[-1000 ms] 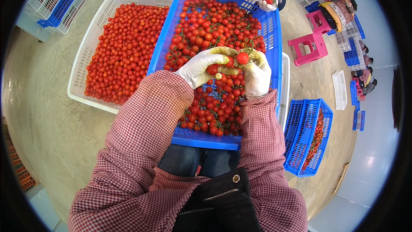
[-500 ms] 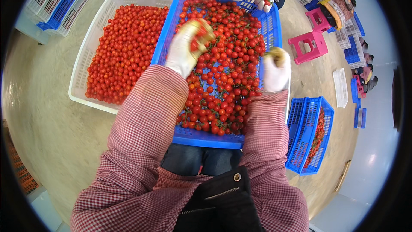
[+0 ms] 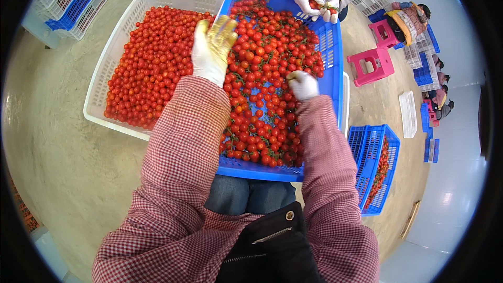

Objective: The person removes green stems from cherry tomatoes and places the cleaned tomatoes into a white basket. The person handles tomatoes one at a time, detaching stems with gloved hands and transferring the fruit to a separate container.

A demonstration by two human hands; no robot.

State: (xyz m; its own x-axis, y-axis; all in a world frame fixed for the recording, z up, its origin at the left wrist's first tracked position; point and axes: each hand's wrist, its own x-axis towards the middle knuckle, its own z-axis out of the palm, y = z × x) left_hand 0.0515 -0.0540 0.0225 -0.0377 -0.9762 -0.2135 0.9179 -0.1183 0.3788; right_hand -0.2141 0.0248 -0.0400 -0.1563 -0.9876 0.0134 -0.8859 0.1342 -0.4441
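My left hand (image 3: pixel 214 47), in a white glove stained yellow on palm and fingers, is open and holds nothing visible. It hovers where the white crate (image 3: pixel 99 86) meets the blue crate (image 3: pixel 251 169). Loose red cherry tomatoes (image 3: pixel 152 68) fill much of the white crate. Cherry tomatoes on green stems (image 3: pixel 262 139) lie in the blue one, its blue floor showing in patches. On the right side of that heap, my gloved right hand (image 3: pixel 304 85) reaches in with fingers curled together; what they grip, if anything, is hidden.
Across the blue crate, another person's gloved hands (image 3: pixel 317 4) hold a few tomatoes. Pink stools (image 3: pixel 372 67) stand to the right, near nested blue baskets (image 3: pixel 374 173) with tomatoes and a white basket (image 3: pixel 407 114). Stacked crates (image 3: pixel 78 8) stand at the far left; other people sit farther right.
My left hand has moved left from above the blue crate and opened; the tomatoes in it are gone. My right hand has come left from the crate's right side onto the tomatoes.
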